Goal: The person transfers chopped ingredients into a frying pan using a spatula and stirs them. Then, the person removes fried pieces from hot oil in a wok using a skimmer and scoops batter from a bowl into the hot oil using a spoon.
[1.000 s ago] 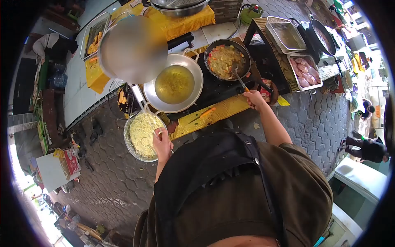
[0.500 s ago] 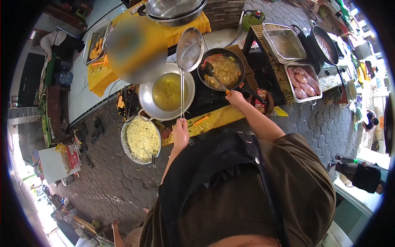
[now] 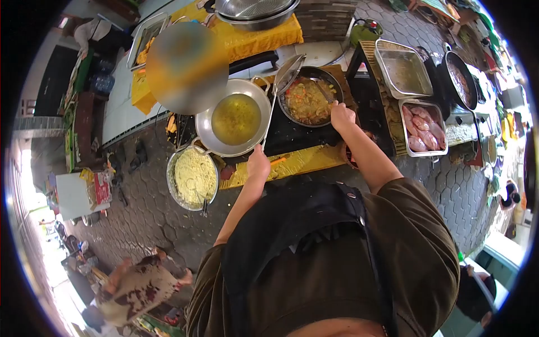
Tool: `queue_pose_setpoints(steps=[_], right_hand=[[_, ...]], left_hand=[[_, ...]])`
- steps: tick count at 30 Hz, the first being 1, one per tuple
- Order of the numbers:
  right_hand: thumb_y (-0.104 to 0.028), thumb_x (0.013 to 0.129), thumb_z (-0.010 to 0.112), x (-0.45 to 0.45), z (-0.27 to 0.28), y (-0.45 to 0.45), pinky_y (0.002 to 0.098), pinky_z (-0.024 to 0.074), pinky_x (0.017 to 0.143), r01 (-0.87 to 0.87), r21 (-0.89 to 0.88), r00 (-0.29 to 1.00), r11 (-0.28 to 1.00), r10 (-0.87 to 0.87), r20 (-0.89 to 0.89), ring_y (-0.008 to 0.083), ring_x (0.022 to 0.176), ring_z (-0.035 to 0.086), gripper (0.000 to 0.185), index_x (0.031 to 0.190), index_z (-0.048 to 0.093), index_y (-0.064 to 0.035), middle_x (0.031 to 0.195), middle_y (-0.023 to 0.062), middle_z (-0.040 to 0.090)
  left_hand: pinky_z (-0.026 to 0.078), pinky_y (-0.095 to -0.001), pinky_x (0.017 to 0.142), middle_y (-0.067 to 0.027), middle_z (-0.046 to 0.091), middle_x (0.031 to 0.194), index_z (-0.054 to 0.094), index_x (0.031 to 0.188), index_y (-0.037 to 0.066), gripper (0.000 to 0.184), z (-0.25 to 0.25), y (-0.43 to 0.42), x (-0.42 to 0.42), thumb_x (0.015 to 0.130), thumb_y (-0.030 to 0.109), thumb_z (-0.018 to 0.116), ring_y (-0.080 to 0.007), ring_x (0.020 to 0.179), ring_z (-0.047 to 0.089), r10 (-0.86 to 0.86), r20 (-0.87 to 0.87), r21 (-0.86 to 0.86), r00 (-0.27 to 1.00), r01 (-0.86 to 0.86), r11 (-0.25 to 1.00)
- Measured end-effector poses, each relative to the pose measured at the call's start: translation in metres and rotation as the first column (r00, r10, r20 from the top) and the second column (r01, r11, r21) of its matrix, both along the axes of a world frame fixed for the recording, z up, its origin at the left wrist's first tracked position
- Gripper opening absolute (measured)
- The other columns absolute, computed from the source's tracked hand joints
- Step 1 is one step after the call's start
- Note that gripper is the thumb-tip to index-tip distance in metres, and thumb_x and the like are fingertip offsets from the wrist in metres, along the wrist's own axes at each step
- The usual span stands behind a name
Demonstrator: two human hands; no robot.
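My left hand [image 3: 259, 163] is closed on the long handle of a strainer [image 3: 289, 74], whose bowl is tilted at the left rim of the black frying pan. My right hand [image 3: 343, 116] is wrapped round the handle of a spatula [image 3: 324, 91] that dips into the pan. Chopped vegetables in sauce [image 3: 306, 100] fill that pan. Left of it stands a wide metal wok [image 3: 236, 119] with yellow oil. A metal bowl of pale yellow flour mix [image 3: 194, 177] sits below the wok, with a utensil leaning at its lower rim.
A tray of raw meat [image 3: 423, 128] and a wire-basket tray [image 3: 403, 67] are on the right, beside another black pan [image 3: 460, 78]. Large colanders [image 3: 257, 11] rest on the yellow cloth at the back. A person [image 3: 137, 286] is at the lower left. A round blur hides the area left of the wok.
My left hand has gone from the flour bowl to the strainer, which has moved right and tilted over the pan's edge. My right hand has moved the spatula within the pan. A person has appeared lower left.
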State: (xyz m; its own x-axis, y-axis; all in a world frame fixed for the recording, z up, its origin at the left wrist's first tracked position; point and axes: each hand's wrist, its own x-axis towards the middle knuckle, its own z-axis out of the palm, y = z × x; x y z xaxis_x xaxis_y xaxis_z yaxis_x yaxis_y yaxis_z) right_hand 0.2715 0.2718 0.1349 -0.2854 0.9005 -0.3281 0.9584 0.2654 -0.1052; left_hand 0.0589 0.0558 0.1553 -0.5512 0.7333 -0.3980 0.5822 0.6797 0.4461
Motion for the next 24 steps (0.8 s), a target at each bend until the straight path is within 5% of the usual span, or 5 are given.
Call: queue_pose_setpoints(steps=[5, 14, 20, 22, 24], right_hand=[[-0.015, 0.086, 0.044, 0.010, -0.019, 0.003, 0.0380, 0.0516, 0.071, -0.157, -0.014, 0.975, 0.988, 0.157, 0.160, 0.0320, 0.088, 0.062, 0.025, 0.106, 0.049, 0.0006, 0.103, 0.0170, 0.058], [-0.014, 0.079, 0.052, 0.075, 0.112, -0.027, 0.0395, 0.0509, 0.068, -0.250, 0.051, 0.953, 0.967, 0.236, 0.188, 0.0304, 0.085, 0.062, 0.025, 0.104, 0.053, -0.0103, 0.094, 0.0140, 0.059], [-0.020, 0.078, 0.055, 0.103, 0.036, -0.050, 0.0428, 0.0496, 0.069, -0.012, 0.112, 0.998, 0.994, 0.018, -0.056, 0.0334, 0.082, 0.060, 0.039, 0.116, 0.048, -0.0149, 0.090, 0.0147, 0.059], [-0.020, 0.078, 0.054, 0.094, 0.019, -0.060, 0.0429, 0.0493, 0.070, 0.049, 0.042, 0.998, 0.998, -0.047, -0.031, 0.0325, 0.086, 0.059, 0.044, 0.120, 0.044, -0.0139, 0.093, 0.0148, 0.058], [-0.019, 0.078, 0.053, 0.087, 0.001, -0.067, 0.0438, 0.0490, 0.071, 0.103, 0.061, 0.992, 0.993, -0.098, -0.079, 0.0331, 0.088, 0.059, 0.050, 0.126, 0.041, -0.0157, 0.100, 0.0155, 0.056]], left_hand=[[0.044, -0.0479, 0.078, -0.0244, 0.059, 0.095, 0.046, 0.106, 0.005, 0.023, -0.012, 0.012, 0.001, 0.089, 0.013, 0.033, -0.0400, 0.092, 0.057, -0.011, -0.040, -0.105, 0.999, 0.006, 0.994], [0.045, -0.0475, 0.076, -0.0237, 0.059, 0.092, 0.043, 0.104, 0.006, 0.018, -0.015, 0.016, -0.007, 0.087, 0.011, 0.037, -0.0390, 0.090, 0.058, -0.074, -0.066, -0.083, 0.995, 0.068, 0.994], [0.046, -0.0486, 0.071, -0.0237, 0.059, 0.088, 0.043, 0.102, 0.007, 0.015, -0.029, 0.006, -0.005, 0.087, 0.010, 0.039, -0.0406, 0.085, 0.058, -0.013, -0.057, 0.006, 0.998, 0.013, 1.000], [0.045, -0.0522, 0.067, -0.0247, 0.059, 0.082, 0.043, 0.101, 0.008, 0.014, -0.054, -0.009, -0.006, 0.088, 0.012, 0.039, -0.0436, 0.080, 0.057, -0.035, 0.006, 0.246, 0.999, 0.033, 0.969], [0.042, -0.0543, 0.062, -0.0248, 0.058, 0.077, 0.043, 0.097, 0.009, 0.012, -0.045, -0.014, -0.002, 0.090, 0.017, 0.039, -0.0463, 0.075, 0.055, -0.027, 0.075, 0.226, 0.997, 0.009, 0.974]])
